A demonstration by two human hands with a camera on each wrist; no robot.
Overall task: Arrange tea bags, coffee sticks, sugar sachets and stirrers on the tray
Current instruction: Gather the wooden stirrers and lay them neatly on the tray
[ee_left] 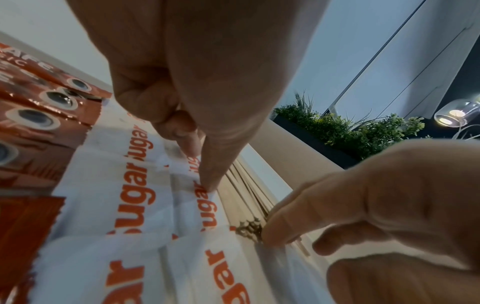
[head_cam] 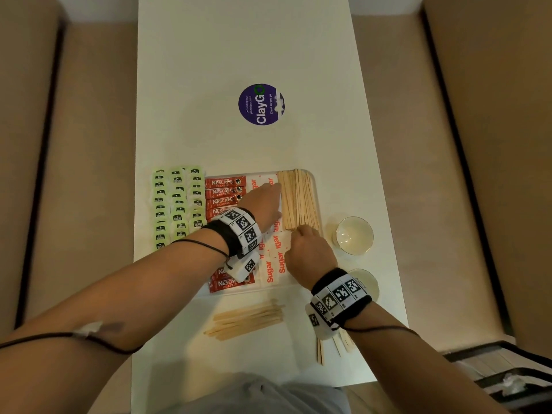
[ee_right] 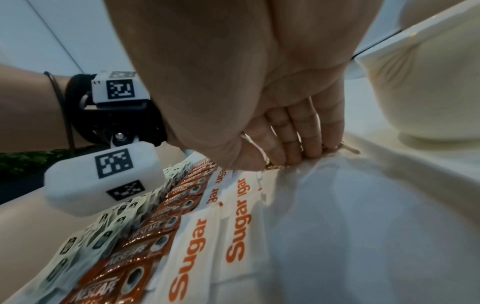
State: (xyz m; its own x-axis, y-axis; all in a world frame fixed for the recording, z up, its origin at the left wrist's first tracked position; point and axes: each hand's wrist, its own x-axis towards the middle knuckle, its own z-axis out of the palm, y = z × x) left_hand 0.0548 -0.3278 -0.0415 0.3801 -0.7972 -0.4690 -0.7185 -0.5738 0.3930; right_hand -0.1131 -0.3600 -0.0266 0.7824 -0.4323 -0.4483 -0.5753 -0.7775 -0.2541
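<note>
A white tray (head_cam: 317,192) holds rows of red coffee sticks (head_cam: 224,192), white sugar sachets (head_cam: 274,264) and a row of wooden stirrers (head_cam: 298,198) at its right side. Green tea bags (head_cam: 177,201) lie in columns at the left. My left hand (head_cam: 277,201) rests on the sachets, pressed along the left side of the stirrer row (ee_left: 246,185). At the row's near end, my right hand (head_cam: 301,230) has its thumb and curled fingers on the stirrer ends. The ends themselves are mostly hidden under the fingertips (ee_right: 293,156).
More loose stirrers (head_cam: 248,319) lie on the white table in front of the tray, and a few (head_cam: 321,351) under my right wrist. Two pale cups (head_cam: 354,234) (head_cam: 367,282) stand right of the tray. A purple round sticker (head_cam: 261,104) is farther back. Beige seats flank the table.
</note>
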